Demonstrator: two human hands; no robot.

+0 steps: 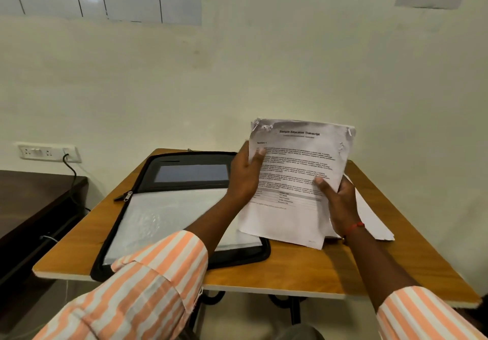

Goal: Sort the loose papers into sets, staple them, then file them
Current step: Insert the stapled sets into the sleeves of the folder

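Left hand (244, 174) grips the left edge of the held paper set (293, 170), thumb on the printed face, remaining fingers behind the sheets and hidden. Right hand (340, 205) pinches the lower right edge of the same set, thumb on the front, fingers curled behind. A red thread band (355, 226) sits on the right wrist.

The held paper set is raised off the table (303, 268) and tilted toward the camera. Its top sheet carries the heading "Sample Education Transcript". The upper corners are crumpled.

More loose papers (372, 221) lie flat on the right part of the table, below and partly behind the right hand.

An open zip file (237, 256) with a black rim lies on the left part of the table. Its lid is folded toward the far edge. A clear sleeve (169, 215) lies inside it. The lower edge of the held set overlaps the file's near right corner in the view; contact cannot be determined.

Left of the table stands a dark desk (31, 199). Above it, a wall socket (48, 152) holds a plugged-in black cable (71, 169).
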